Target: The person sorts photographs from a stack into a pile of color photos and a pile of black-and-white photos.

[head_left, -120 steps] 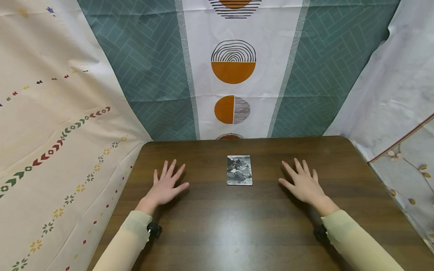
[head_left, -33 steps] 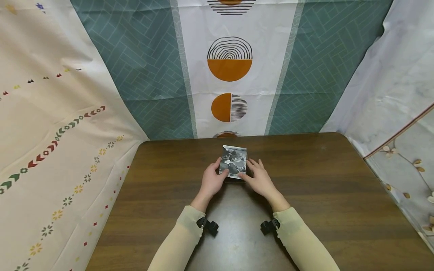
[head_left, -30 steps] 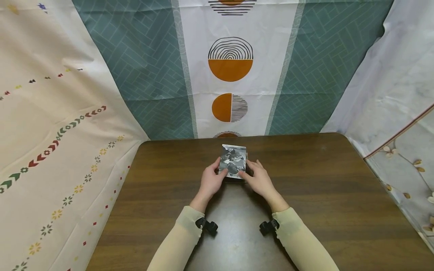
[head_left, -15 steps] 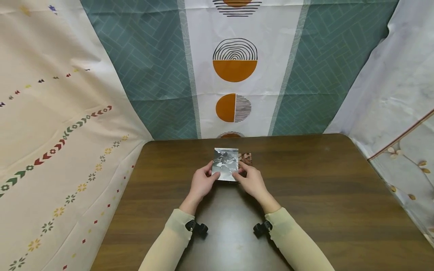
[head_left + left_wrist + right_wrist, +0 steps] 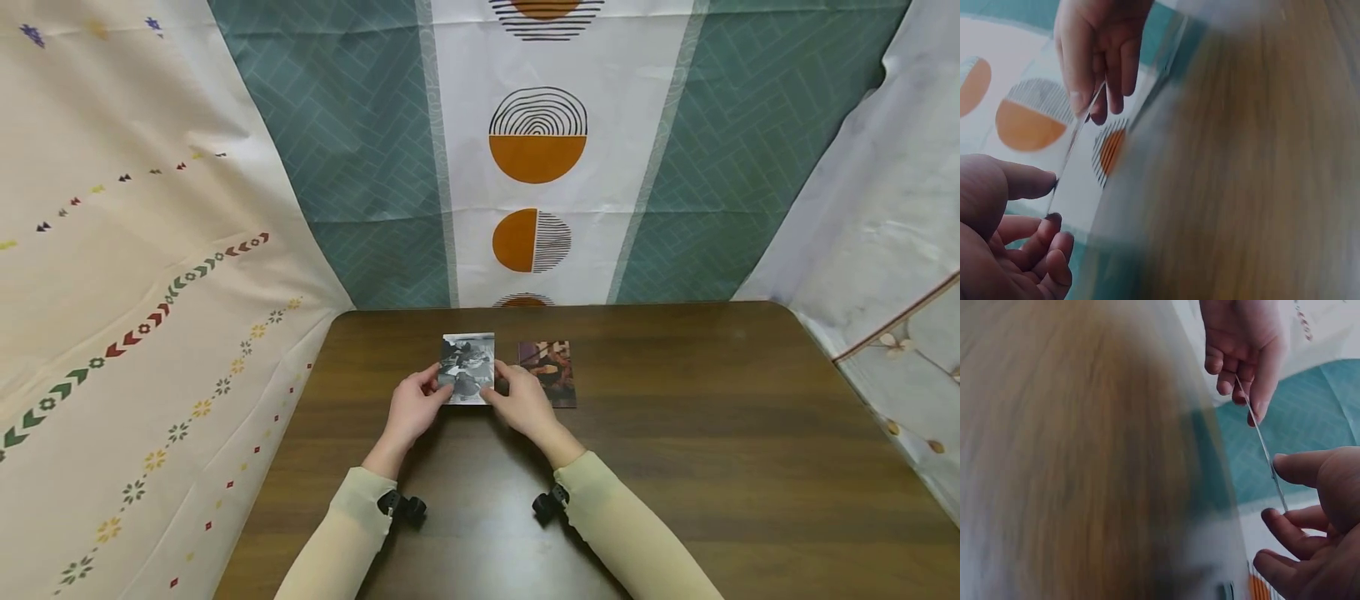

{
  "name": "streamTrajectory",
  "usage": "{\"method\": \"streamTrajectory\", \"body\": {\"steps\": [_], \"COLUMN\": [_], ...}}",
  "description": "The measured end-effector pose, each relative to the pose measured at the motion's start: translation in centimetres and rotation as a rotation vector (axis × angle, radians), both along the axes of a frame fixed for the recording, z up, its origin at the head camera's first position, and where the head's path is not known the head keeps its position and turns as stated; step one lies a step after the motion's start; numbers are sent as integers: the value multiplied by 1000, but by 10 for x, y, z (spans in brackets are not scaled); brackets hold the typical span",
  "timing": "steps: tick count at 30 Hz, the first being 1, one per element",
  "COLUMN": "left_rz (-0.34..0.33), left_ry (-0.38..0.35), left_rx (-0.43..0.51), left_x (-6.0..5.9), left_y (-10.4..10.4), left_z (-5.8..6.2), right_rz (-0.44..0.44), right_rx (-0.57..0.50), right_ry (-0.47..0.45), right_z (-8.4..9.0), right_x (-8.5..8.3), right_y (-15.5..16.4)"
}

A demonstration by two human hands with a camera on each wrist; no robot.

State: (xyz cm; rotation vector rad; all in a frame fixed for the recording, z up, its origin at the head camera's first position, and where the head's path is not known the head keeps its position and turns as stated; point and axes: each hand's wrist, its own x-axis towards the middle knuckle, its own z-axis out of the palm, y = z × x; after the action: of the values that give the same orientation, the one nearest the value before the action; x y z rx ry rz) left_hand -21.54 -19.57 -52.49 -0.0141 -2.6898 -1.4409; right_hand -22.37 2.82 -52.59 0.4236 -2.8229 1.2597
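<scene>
We see a dark wooden table [image 5: 675,433] with patterned cloths hung behind and beside it. Left hand [image 5: 408,412] and right hand [image 5: 525,406] sit near the table's far edge, each pinching one side edge of a black-and-white photo [image 5: 467,368] between thumb and fingers, lifted off the table. A darker colour photo [image 5: 549,371] lies flat on the table just right of it. Wrist views are blurred; they seem to show the held photo edge-on.

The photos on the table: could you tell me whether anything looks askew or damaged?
Nothing stands out. Both hands, left hand and right hand, hold the black-and-white photo by its edges; the colour photo lies flat and straight beside it.
</scene>
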Motion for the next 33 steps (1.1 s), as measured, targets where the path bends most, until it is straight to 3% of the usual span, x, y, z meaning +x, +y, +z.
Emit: {"method": "streamTrajectory", "body": {"steps": [8, 17, 33], "left_rz": [37, 66, 77], "left_ry": [-5, -20, -58], "left_rx": [-75, -125, -193], "left_x": [-2, -5, -18], "left_y": [-34, -57, -69], "left_z": [-8, -14, -22], "right_rz": [53, 84, 102], "right_rx": [117, 180, 297], "right_ry": [4, 47, 44], "right_z": [-11, -15, -20], "right_x": [-5, -7, -9], "right_y": [-38, -63, -72]}}
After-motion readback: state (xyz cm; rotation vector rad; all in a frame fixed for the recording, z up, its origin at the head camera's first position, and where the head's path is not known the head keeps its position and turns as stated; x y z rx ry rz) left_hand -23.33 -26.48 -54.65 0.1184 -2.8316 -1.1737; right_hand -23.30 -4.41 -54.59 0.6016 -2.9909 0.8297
